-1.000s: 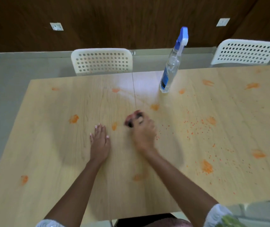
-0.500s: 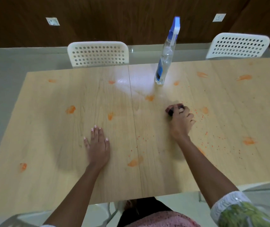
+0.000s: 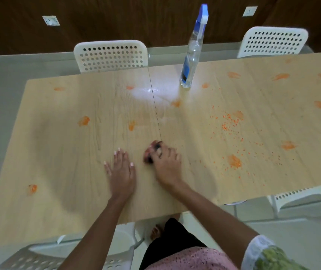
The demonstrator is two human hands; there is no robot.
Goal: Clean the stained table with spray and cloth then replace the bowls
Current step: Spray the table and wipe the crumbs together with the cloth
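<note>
Right grip: the right hand [image 3: 166, 164] has its fingers curled round a small dark cloth [image 3: 152, 152] and presses it down on the counter [image 3: 68, 172].
Left grip: the left hand [image 3: 121, 172] lies flat, fingers spread, holding nothing. It rests on the counter just beside the right hand.
Cloth: bunched up small. Most of it is hidden under the fingers; only a dark and pinkish bit pokes out at the front, near the line down the middle of the counter.
How to wipe well: I think the cloth should be pushed firmly over each orange stain [image 3: 234, 161] and rubbed until the mark is gone. Opening the cloth out wider would likely catch more mess.
Crumbs: small orange specks [image 3: 226, 121] lie scattered to the right of the cloth. It looks best to sweep them into one pile, not off the edge.
Spray bottle [image 3: 192, 53]: stands upright at the far side, well apart from both hands.
How far along: many stains are left on both sides, so the cleaning looks early.
Bowls: none can be seen.
Chairs: two white chairs [image 3: 111, 55] stand behind the counter.
</note>
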